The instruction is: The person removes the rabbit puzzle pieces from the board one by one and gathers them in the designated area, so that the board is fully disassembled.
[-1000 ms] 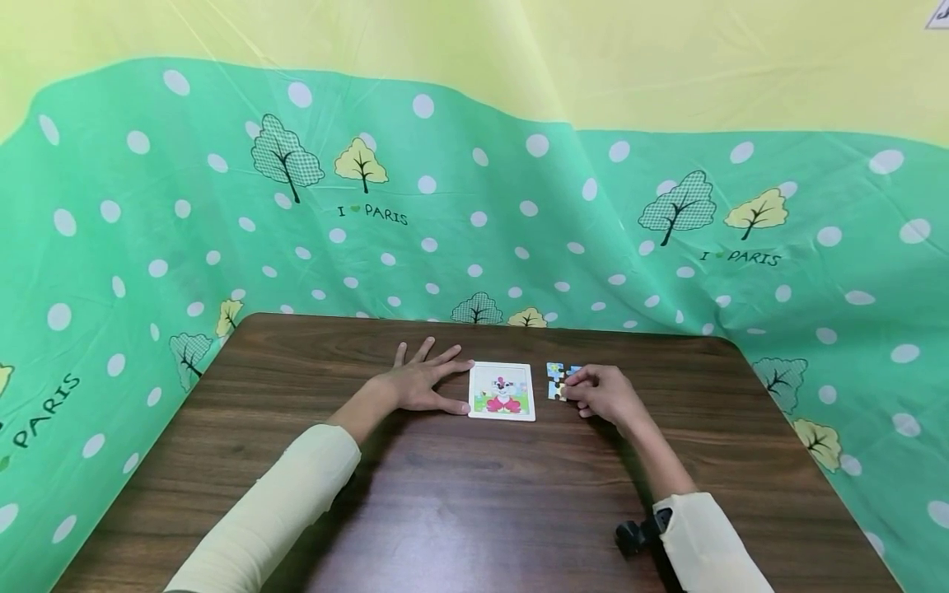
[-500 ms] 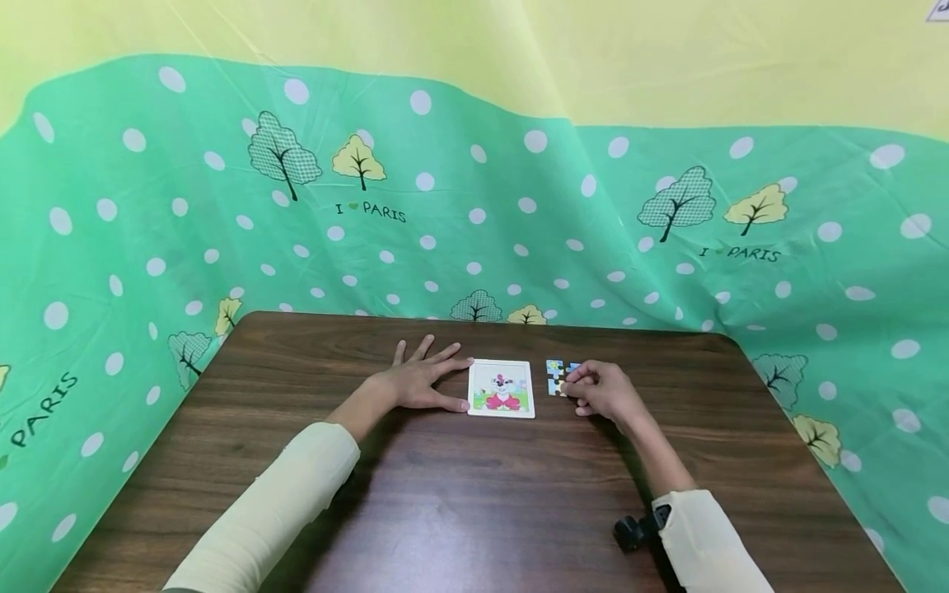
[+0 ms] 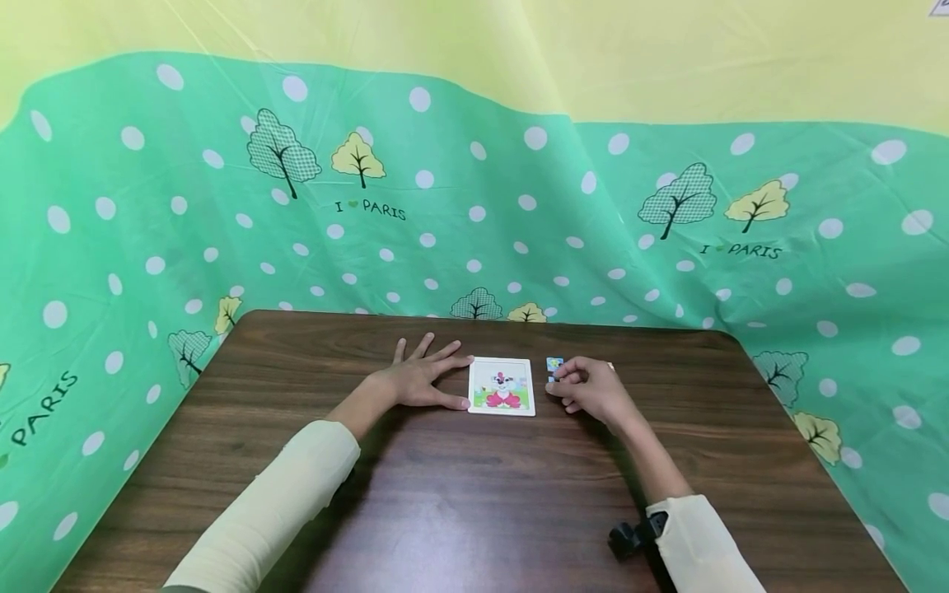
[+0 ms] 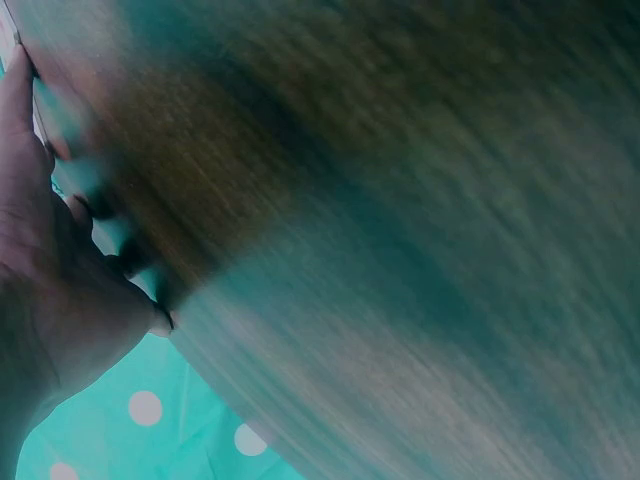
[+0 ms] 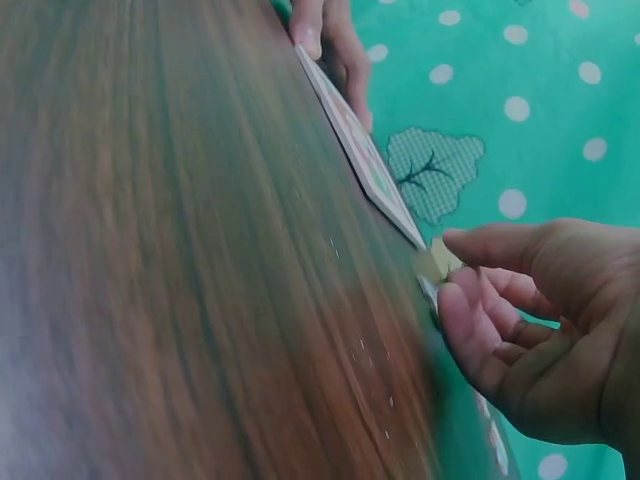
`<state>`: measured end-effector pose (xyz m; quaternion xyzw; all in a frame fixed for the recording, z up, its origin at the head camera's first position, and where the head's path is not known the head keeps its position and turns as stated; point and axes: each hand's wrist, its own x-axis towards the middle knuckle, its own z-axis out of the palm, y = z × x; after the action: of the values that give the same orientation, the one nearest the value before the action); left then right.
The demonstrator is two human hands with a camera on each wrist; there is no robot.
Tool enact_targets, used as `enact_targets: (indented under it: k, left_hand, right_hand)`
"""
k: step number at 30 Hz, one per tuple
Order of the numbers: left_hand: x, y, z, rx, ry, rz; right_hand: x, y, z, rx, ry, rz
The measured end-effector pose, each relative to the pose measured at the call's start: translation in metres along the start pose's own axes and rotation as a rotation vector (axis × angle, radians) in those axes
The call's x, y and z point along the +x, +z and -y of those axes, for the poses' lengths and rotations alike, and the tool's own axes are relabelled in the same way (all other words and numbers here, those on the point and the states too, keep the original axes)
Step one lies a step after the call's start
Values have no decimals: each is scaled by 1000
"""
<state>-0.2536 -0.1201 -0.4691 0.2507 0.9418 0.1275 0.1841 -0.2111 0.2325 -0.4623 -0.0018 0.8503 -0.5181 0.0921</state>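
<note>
A square picture puzzle board (image 3: 501, 386) with a white frame and a red-and-white cartoon figure lies on the table. My left hand (image 3: 423, 382) is spread flat at its left side, thumb and index fingertip touching the frame's edge. To the right of the board, my right hand (image 3: 591, 390) pinches a small yellowish puzzle piece (image 5: 440, 260) between thumb and fingers, clearest in the right wrist view. A blue puzzle piece (image 3: 554, 363) lies just beyond those fingers. More pieces (image 5: 497, 450) are partly hidden by the right hand. The left wrist view shows the left hand (image 4: 60, 260) at its edge.
The dark wooden table (image 3: 445, 502) reaches back to a green and yellow curtain (image 3: 415, 206) with white dots and trees. A black wrist device (image 3: 628, 539) is strapped by the right sleeve.
My right hand has shifted slightly left toward the board, with a puzzle piece now pinched in its fingers. The left hand and board stay in place.
</note>
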Motion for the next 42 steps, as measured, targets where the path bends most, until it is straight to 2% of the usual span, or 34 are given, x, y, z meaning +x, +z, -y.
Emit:
enact_targets:
  k: [18, 25, 29, 36, 42]
  left_hand:
    - [0, 0, 0, -5, 8, -9]
    - [0, 0, 0, -7, 1, -10]
    - [0, 0, -1, -3, -2, -3]
    - [0, 0, 0, -10, -1, -4]
    - [0, 0, 0, -6, -1, -5]
  right_hand:
    - [6, 43, 20, 93, -93, 129]
    - [13, 50, 20, 43, -120, 145]
    - [15, 52, 21, 6, -106, 123]
    - [18, 53, 23, -137, -66, 89]
    - [18, 53, 26, -176, -53, 87]
